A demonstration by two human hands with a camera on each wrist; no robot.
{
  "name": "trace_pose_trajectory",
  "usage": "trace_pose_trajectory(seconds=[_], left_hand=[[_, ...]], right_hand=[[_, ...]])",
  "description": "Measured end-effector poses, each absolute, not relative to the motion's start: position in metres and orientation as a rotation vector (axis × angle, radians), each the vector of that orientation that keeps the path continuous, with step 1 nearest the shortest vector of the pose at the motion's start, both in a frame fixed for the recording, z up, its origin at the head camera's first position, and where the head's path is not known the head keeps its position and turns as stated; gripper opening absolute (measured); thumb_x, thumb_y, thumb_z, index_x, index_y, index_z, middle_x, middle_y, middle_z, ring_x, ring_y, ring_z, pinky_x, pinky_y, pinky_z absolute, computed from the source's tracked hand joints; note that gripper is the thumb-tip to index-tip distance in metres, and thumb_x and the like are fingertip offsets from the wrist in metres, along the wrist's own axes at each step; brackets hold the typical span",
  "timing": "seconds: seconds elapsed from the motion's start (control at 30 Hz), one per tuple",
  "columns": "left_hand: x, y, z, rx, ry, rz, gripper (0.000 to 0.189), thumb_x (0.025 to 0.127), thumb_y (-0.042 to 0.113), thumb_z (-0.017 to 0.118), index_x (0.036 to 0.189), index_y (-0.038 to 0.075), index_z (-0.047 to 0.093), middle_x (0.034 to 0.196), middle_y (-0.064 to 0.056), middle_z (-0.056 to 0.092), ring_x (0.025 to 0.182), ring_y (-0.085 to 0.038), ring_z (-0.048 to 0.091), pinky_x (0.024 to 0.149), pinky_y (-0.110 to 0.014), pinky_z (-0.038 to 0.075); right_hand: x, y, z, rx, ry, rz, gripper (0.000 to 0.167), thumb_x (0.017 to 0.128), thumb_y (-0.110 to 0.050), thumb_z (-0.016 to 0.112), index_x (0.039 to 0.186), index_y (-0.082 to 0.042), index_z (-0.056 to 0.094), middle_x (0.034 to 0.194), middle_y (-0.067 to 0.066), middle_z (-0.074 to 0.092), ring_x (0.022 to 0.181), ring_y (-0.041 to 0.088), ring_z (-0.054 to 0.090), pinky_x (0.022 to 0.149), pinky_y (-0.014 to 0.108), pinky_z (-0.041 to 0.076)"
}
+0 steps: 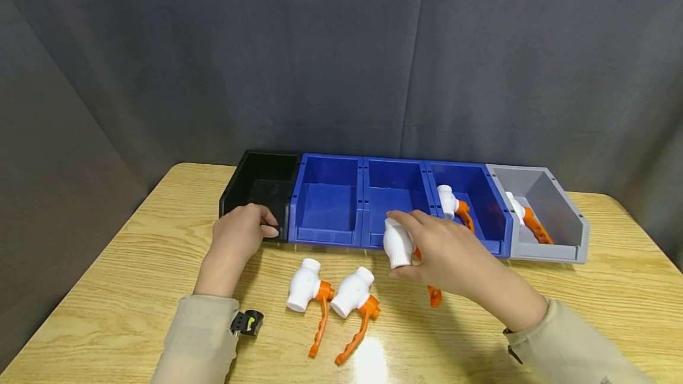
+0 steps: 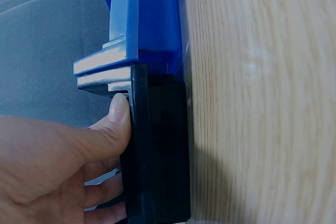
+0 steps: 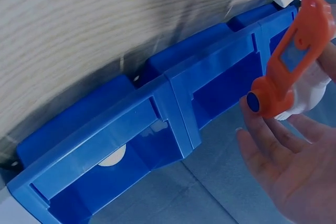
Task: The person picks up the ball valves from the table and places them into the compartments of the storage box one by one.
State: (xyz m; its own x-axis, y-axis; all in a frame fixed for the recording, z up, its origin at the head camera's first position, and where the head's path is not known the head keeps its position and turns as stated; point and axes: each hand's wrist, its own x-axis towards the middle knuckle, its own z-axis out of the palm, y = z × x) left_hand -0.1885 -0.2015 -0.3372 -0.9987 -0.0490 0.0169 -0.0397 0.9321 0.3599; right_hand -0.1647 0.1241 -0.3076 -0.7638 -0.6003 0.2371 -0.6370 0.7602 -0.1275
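My right hand holds a white ball valve with an orange lever handle, above the front edge of the blue bins. Its thumb and fingers are round the white body in the head view. My left hand grips the front wall of the black bin at the left end of the row, thumb on the rim. Two more ball valves lie on the table between the hands: a left valve and a right valve, their orange levers pointing toward me.
The row continues with a left blue bin, a middle blue bin, a right blue bin and a grey bin. One valve lies in the right blue bin, another valve in the grey. A dark curtain hangs behind.
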Motion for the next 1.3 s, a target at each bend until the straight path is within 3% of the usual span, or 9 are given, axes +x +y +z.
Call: trace_pose_trajectory(seconds=[0.37,0.67,0.9,1.3], left_hand=[[-0.188,-0.202,-0.337,0.060,-3.059,-0.559,0.014,0.090,0.022,0.073,0.096,0.009,0.074,0.097,-0.010,0.073,0.091,-0.032,0.066,0.076,-0.050,0.049],[-0.187,-0.201,-0.337,0.066,-3.063,-0.565,0.013,0.090,0.021,0.073,0.096,0.009,0.074,0.096,-0.010,0.072,0.091,-0.032,0.065,0.077,-0.051,0.049],[-0.188,-0.201,-0.337,0.068,-3.064,-0.566,0.014,0.090,0.021,0.073,0.096,0.009,0.074,0.096,-0.010,0.072,0.090,-0.031,0.065,0.077,-0.050,0.049],[-0.188,-0.201,-0.337,0.067,-3.072,-0.568,0.014,0.090,0.022,0.073,0.096,0.009,0.074,0.097,-0.010,0.072,0.090,-0.031,0.065,0.077,-0.050,0.049]], right_hand=[[-0.179,0.121,-0.305,0.951,-2.799,0.316,0.086,0.069,-0.044,0.089,0.139,-0.007,0.053,0.110,0.010,0.065,0.071,0.015,0.058,0.061,0.035,0.051],[-0.192,0.117,-0.303,0.925,-2.834,0.325,0.087,0.069,-0.044,0.089,0.139,-0.007,0.053,0.098,0.006,0.061,0.071,0.016,0.056,0.061,0.035,0.050],[-0.202,0.114,-0.302,0.916,-2.881,0.301,0.088,0.071,-0.045,0.088,0.142,-0.007,0.050,0.113,0.011,0.063,0.081,0.021,0.060,0.068,0.040,0.052],[-0.226,0.112,-0.298,0.875,-2.939,0.197,0.088,0.073,-0.048,0.086,0.142,-0.008,0.050,0.115,0.013,0.064,0.090,0.026,0.064,0.076,0.048,0.053]])
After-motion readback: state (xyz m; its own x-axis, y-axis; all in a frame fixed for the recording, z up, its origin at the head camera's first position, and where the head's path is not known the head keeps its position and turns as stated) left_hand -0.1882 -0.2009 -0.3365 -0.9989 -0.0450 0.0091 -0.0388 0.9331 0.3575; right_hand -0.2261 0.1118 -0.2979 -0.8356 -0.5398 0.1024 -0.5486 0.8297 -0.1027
